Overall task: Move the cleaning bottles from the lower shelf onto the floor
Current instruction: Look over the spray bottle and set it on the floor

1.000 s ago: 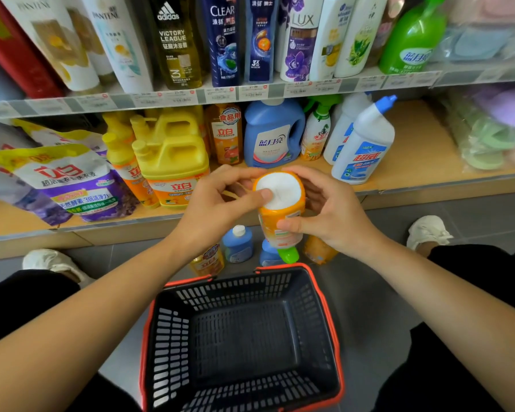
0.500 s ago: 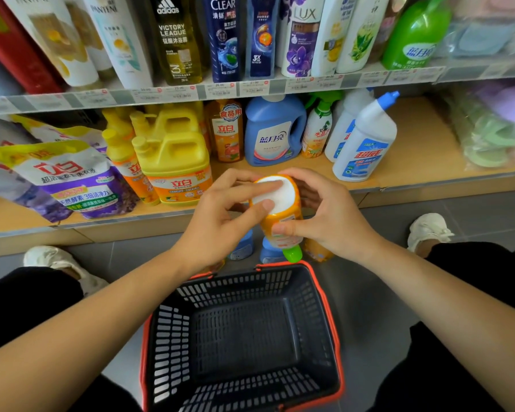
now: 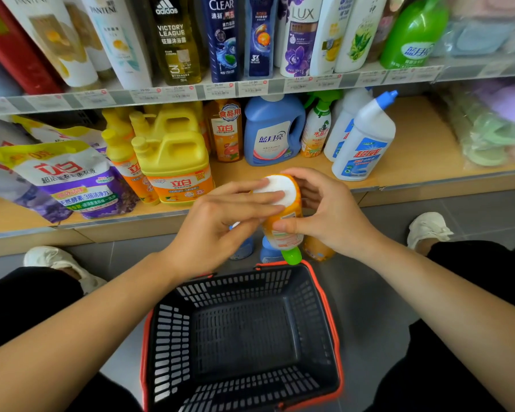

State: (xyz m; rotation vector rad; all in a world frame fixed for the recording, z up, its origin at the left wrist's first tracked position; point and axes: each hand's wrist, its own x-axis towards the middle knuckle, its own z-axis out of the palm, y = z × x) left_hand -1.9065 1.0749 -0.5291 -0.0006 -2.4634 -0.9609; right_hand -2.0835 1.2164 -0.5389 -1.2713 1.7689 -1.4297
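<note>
Head view: the orange bottle (image 3: 283,230) hangs upside down, green cap (image 3: 292,255) pointing at the floor (image 3: 378,307), in front of the lower shelf (image 3: 422,150) and just past the far rim of the shopping basket (image 3: 324,295). The right hand (image 3: 330,215) curls thumb and fingers round its body. The left hand (image 3: 220,230) lays nearly straight fingers across its white base.

To land it well, I would turn it cap-up first. Then lower it beside the small blue bottle (image 3: 269,252) standing on the floor, clear of the basket, and let go only once the base sits flat.
</note>
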